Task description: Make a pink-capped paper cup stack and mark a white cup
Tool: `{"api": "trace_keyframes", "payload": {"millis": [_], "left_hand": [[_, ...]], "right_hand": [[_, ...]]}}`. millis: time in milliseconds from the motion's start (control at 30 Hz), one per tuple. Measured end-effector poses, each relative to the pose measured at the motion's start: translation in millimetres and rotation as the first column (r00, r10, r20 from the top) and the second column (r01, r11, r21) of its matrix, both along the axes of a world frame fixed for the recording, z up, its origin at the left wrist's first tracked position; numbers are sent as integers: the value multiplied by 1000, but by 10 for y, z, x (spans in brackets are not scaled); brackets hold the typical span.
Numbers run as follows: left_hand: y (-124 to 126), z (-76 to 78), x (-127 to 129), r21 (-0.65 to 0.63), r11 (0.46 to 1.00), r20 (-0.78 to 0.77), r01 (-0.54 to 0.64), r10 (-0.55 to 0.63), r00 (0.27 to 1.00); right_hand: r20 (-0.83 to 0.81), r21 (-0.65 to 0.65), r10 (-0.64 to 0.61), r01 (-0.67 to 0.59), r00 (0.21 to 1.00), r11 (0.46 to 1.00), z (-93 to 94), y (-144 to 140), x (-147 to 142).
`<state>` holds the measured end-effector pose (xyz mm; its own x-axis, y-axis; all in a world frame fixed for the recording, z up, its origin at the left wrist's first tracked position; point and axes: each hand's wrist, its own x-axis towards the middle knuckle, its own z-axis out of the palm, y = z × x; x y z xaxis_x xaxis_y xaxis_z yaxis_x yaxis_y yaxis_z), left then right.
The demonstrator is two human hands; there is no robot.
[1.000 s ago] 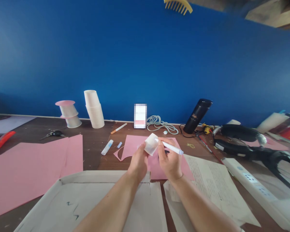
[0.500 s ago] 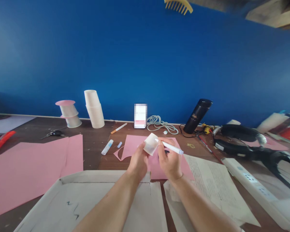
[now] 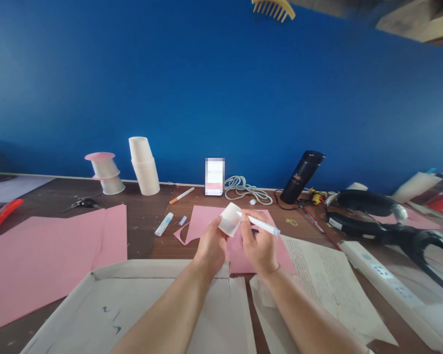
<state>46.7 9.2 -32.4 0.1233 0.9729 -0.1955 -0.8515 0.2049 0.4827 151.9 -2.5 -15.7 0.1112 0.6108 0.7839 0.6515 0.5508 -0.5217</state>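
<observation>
Left hand (image 3: 212, 246) curled around white paper cup (image 3: 230, 220), held tilted above pink paper sheet (image 3: 206, 221). Right hand (image 3: 259, 246) at 3 o'clock of the cup, pinching white pen (image 3: 260, 224), tip touching cup.

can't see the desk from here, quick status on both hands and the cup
Left hand grips white paper cup, held tilted above pink paper. Right hand holds white pen, tip on cup. Nothing between the hands.
</observation>
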Motion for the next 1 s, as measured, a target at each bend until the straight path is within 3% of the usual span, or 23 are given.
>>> {"api": "trace_keyframes", "payload": {"millis": [467, 1000], "left_hand": [[-3, 65, 4, -45, 999, -2, 7, -8, 1000], [26, 21, -6, -46, 999, -17, 10, -11, 1000]], "right_hand": [[9, -1, -2, 2, 1000, 1000, 3, 6, -1], [-4, -16, 0, 0, 1000, 1000, -35, 16, 14]]}}
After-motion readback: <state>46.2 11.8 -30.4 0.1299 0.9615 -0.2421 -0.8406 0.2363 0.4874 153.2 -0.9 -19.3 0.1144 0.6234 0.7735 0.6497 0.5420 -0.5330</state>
